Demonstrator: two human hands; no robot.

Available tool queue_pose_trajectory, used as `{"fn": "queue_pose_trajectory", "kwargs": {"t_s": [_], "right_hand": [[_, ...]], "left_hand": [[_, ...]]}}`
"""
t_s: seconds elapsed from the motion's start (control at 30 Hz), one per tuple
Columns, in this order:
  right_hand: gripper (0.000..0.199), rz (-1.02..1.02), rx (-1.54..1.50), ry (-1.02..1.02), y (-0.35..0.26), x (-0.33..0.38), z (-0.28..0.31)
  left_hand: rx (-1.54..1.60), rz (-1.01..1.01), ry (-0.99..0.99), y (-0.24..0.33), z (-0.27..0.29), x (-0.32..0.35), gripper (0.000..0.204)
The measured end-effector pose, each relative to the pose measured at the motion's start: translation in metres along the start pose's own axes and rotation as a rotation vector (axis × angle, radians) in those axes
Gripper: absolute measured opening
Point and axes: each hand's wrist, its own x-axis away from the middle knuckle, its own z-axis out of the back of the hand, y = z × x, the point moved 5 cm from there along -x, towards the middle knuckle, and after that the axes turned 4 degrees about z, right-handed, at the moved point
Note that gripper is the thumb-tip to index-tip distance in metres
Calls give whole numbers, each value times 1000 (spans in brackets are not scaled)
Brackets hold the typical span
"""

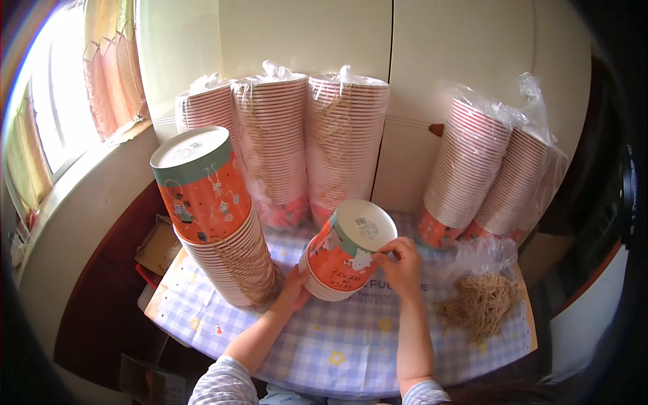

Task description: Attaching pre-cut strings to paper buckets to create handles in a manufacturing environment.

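Note:
A short nested stack of orange paper buckets (344,256) sits upside down at the middle of the table, its round white base facing up and a green band beneath it. My left hand (293,289) grips the stack low on its left side; part of that hand is hidden behind the buckets. My right hand (399,264) pinches the top bucket near its base edge on the right. To the left stands a taller, leaning stack of the same inverted buckets (202,182), with tan strands (253,266) along its lower rims.
Bagged tall stacks of buckets (273,135) line the back left, and two more bagged stacks (466,162) lean at the back right. A tangle of tan twine (482,304) lies by the right edge. A checked blue-and-white cloth (304,364) covers the table. Cabinet doors (304,34) rise behind.

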Motion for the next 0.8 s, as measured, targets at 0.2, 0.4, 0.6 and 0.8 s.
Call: {"fn": "queue_pose_trajectory", "kwargs": {"t_s": [0.2,0.4,0.6,0.8], "right_hand": [[19,54,-16,2,-2,2,2],[21,96,-151,130,-9,0,18],[17,-46,-493,371,3,0,71],[14,-180,-1046,362,40,3,101]], "left_hand": [[0,1,4,4,-3,0,54],[28,-3,-24,6,-1,-2,53],[44,-28,-18,1,14,-11,44],[-103,-188,327,9,21,-11,54]]}}
